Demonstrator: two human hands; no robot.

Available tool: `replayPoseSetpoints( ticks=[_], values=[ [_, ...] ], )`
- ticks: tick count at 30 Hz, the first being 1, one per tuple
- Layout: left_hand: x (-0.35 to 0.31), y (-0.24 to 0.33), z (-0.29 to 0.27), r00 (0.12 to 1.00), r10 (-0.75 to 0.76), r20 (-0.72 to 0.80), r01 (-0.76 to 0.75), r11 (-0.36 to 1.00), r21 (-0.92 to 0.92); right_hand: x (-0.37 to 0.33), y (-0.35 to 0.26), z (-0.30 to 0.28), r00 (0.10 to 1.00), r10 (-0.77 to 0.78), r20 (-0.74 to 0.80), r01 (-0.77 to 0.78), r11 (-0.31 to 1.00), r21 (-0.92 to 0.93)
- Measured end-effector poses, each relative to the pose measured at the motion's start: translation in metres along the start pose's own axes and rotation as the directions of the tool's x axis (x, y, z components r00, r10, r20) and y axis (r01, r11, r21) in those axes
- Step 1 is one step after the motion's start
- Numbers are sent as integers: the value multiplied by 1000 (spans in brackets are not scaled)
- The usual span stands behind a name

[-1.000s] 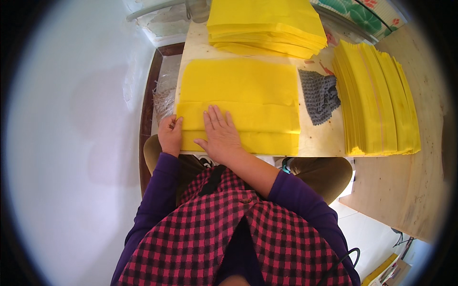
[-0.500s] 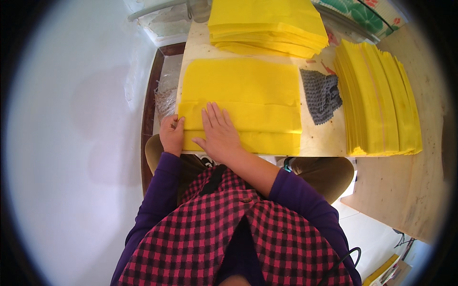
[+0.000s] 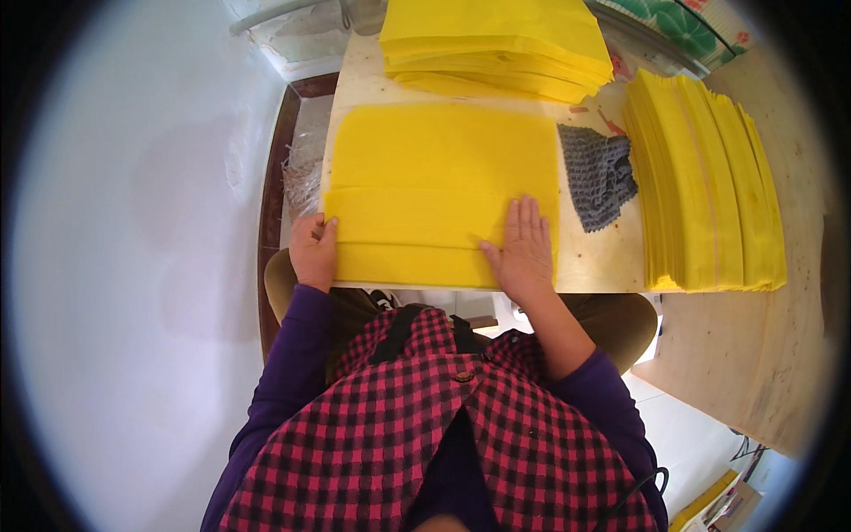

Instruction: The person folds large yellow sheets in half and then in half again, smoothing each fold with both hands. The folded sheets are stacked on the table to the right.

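A yellow sheet [image 3: 425, 151], paper- or cloth-like, lies flat before me with its near part folded over in creased bands. At its left edge, my left hand [image 3: 313, 253] has curled fingers, with thumb and forefinger pinching the border of the fold. My right hand [image 3: 523, 253] rests palm down near the sheet's right edge. Its fingers are stretched out and point away from me, lying across the fold, and nothing is held in it.
Behind the sheet stands a stack of yellow sheets [image 3: 496, 53]. A bundle of folded yellow pieces [image 3: 709, 186] sits at the right. Between that bundle and my sheet lies a crumpled grey cloth [image 3: 598, 177]. The wooden table [image 3: 603, 270] ends just short of my lap; a white wall [image 3: 133, 266] rises at left.
My right hand has slid rightward across the fold, from the sheet's left part to near its right edge. My left hand stays at the left edge.
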State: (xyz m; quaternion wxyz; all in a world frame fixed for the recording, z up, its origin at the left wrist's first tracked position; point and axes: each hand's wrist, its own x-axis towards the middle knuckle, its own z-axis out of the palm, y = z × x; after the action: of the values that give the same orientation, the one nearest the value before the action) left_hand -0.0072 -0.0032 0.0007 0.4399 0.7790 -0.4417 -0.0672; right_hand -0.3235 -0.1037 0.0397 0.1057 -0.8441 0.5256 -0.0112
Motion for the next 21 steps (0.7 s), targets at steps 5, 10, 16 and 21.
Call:
replayPoseSetpoints(
  ticks=[5, 10, 16, 21],
  values=[
    [3, 1, -4, 994, -102, 29, 102, 995, -13, -3, 10, 6, 998, 46, -40, -48, 997, -59],
    [4, 33, -16, 984, 154, -84, -160, 985, -62, -5, 12, 9, 996, 26, -80, -28, 999, -24],
    [-34, 126, 56, 762, 504, 406, -465, 863, -197, -6, 13, 10, 996, 8, -88, -10, 999, -33],
    [-48, 154, 102, 697, 402, 593, -489, 872, -16, -6, 15, 8, 997, -18, -74, 15, 999, -41]
  ],
)
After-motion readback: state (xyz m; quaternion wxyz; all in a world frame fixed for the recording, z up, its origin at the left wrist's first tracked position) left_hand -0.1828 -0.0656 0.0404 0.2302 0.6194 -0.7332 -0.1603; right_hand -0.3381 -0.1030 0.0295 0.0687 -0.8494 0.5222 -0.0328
